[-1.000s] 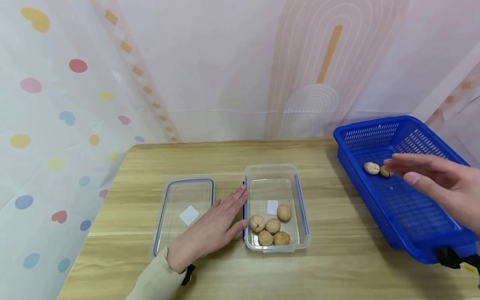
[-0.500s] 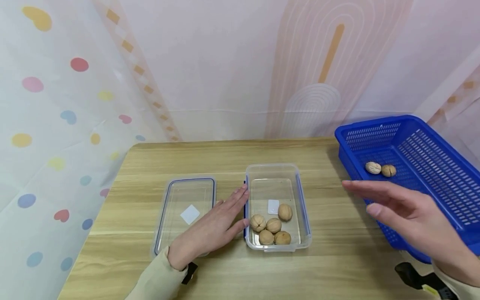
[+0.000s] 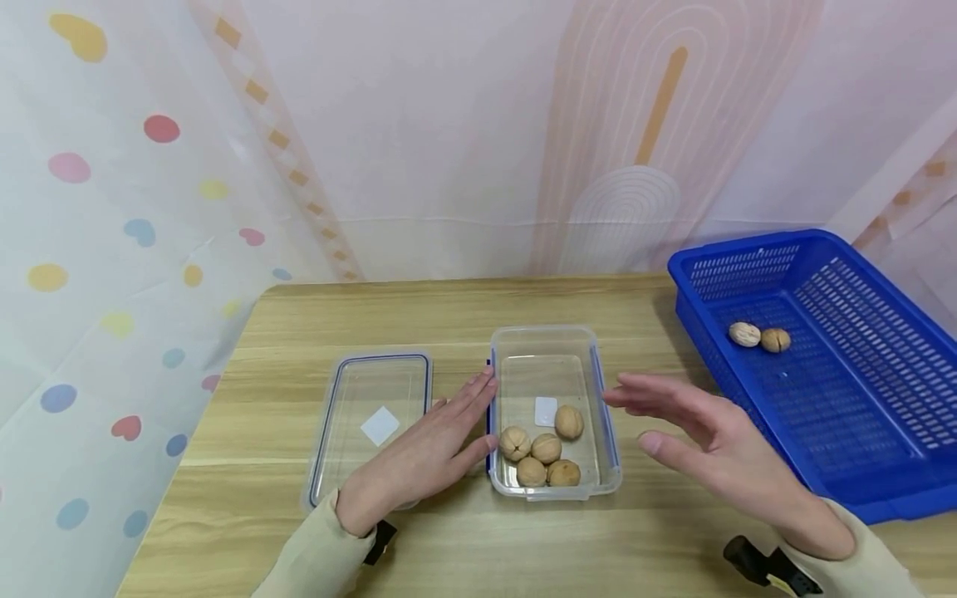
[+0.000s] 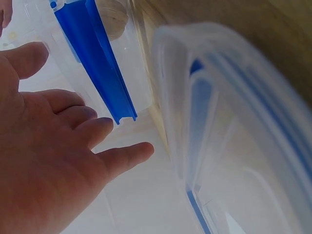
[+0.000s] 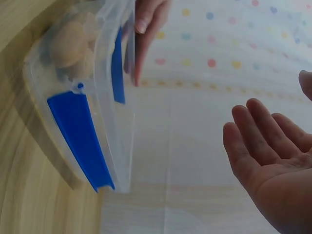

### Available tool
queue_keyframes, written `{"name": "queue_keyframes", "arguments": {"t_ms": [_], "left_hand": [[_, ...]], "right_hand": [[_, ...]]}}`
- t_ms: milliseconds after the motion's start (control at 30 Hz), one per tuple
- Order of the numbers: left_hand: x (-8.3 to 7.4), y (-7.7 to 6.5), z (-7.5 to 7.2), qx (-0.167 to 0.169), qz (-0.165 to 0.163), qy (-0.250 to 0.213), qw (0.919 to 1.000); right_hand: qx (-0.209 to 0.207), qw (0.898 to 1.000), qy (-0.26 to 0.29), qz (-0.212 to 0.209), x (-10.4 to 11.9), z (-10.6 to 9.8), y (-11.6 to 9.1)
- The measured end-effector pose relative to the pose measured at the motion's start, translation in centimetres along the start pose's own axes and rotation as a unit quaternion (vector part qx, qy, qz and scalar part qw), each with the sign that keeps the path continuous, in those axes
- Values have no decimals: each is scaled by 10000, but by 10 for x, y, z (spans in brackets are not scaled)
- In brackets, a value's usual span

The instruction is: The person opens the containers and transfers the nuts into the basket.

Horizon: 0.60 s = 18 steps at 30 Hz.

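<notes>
A clear plastic food container (image 3: 549,340) with blue side clips stands on the table, several walnuts (image 3: 547,448) gathered toward its near end. My left hand (image 3: 426,448) rests against its left wall with fingers fairly straight. The blue clip (image 4: 92,53) shows beside those fingers in the left wrist view. My right hand (image 3: 710,440) hovers just right of the container, fingers extended, thumb apart, holding nothing. In the right wrist view the right palm (image 5: 278,170) faces the container and is bare. The clear lid (image 3: 351,399) with a blue seal lies left of the container, partly under my left forearm.
At the right stands a blue plastic basket (image 3: 845,415) with two walnuts (image 3: 759,336) near its far left corner. The wooden table (image 3: 374,311) ends at a patterned cloth backdrop (image 3: 449,149). A white sticker (image 3: 546,411) shows on the container's bottom.
My right hand has moved left from over the blue basket to beside the container's right wall. The left hand and the walnuts in the container have stayed in place.
</notes>
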<state>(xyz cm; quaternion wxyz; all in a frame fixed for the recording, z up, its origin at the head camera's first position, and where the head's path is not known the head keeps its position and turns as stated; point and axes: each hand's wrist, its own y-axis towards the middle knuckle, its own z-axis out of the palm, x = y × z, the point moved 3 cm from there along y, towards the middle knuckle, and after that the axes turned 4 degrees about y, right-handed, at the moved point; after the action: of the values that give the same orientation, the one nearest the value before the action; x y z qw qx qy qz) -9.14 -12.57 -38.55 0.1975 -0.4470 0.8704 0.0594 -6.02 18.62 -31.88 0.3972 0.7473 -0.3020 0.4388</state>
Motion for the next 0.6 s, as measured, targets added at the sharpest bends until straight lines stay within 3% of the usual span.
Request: {"name": "queue_keyframes", "arguments": {"t_ms": [400,600], "left_hand": [[0,1,1,-11,6,-71,10000],[-1,0,0,-91,20,-73,9999]], "right_hand": [[-71,9997,-232,-60,-18,26,25],[89,9984,-506,232,-30,37,33]]}}
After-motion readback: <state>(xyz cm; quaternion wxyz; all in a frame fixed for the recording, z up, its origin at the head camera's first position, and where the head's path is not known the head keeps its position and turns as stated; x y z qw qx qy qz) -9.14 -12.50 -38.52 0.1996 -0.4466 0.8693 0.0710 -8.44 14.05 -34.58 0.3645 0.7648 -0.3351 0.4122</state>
